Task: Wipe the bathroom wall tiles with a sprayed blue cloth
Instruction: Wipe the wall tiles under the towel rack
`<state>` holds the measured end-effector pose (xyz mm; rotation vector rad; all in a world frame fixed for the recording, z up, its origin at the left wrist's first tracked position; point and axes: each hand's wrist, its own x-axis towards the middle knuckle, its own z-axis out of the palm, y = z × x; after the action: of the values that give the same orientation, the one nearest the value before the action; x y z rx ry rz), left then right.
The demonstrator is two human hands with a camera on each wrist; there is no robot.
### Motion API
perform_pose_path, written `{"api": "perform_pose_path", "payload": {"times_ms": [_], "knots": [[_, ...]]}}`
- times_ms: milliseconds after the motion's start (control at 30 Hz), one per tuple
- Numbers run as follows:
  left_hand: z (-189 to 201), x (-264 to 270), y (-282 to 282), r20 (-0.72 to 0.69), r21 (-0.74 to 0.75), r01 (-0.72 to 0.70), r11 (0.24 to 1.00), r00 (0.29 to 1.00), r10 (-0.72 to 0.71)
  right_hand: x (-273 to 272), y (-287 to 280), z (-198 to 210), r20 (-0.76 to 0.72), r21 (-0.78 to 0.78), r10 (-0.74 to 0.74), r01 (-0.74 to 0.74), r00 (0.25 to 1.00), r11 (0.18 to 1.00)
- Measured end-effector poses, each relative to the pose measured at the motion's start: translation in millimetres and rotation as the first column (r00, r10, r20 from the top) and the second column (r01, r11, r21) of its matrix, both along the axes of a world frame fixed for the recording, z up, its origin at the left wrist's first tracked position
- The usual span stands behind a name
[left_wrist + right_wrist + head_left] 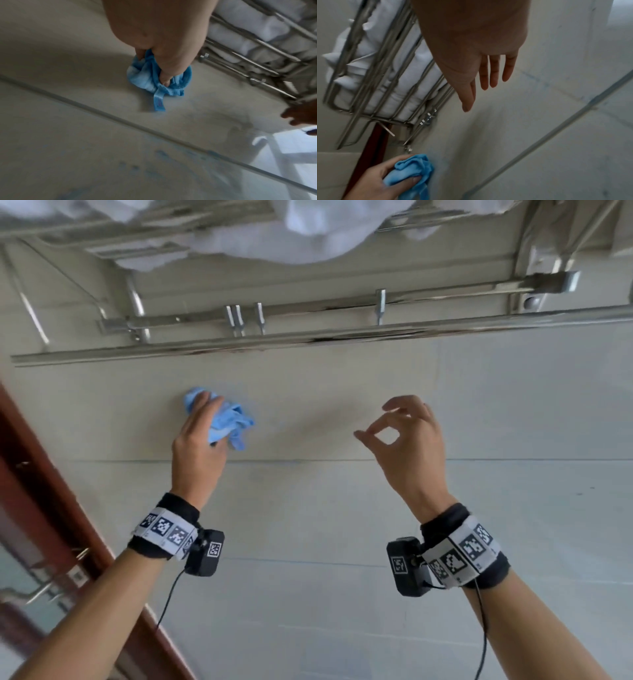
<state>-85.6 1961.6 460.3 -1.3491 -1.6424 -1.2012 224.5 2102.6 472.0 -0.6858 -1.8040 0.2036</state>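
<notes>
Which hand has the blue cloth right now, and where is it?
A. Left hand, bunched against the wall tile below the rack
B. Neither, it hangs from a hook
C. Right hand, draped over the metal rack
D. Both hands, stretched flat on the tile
A: the left hand grips the bunched blue cloth against the wall tile below the metal rack, while the right hand holds nothing.

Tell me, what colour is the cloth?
Light blue. The cloth, bunched in the left hand, shows best in the left wrist view.
</notes>
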Motion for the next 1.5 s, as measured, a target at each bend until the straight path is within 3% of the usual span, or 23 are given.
{"api": "perform_pose_path", "payload": {"times_ms": [200, 367, 500, 767, 933, 1133, 1367, 1500], "knots": [[-6, -88, -53, 0.176, 0.035, -0.069, 0.997, 0.982, 0.062, -79, -26, -5, 0.043, 0.11, -0.062, 0.057, 0.997, 0.992], [-4, -149, -70, 0.132, -0.031, -0.111, 0.993, 0.985, 0.115, -155, -50, 4, 0.087, 0.211, -0.115, 0.095, 0.989, 0.973], [-3, -180, -85, 0.074, -0.073, -0.219, 0.973, 0.972, 0.224, -202, -62, 16, 0.114, 0.197, -0.222, 0.197, 0.968, 0.96], [-19, -209, -90, 0.008, -0.088, -0.184, 0.979, 0.983, 0.186, -221, -68, 25, 0.109, 0.171, -0.33, 0.31, 0.938, 0.935], [-24, -179, -67, -0.043, -0.092, -0.158, 0.983, 0.987, 0.154, -220, -69, 24, 0.096, 0.145, -0.259, 0.244, 0.961, 0.959], [-16, -94, -21, -0.152, -0.101, -0.055, 0.993, 0.988, 0.039, -188, -64, 16, -0.008, 0.118, -0.146, 0.146, 0.989, 0.982], [-11, 3, 31, -0.301, -0.168, -0.032, 0.985, 0.953, -0.021, -112, -40, 5, -0.159, -0.005, -0.151, 0.152, 0.976, 0.988], [-4, 61, 60, -0.286, -0.15, 0.027, 0.988, 0.956, -0.069, -50, -19, -9, -0.207, -0.054, -0.195, 0.188, 0.959, 0.981]]}}
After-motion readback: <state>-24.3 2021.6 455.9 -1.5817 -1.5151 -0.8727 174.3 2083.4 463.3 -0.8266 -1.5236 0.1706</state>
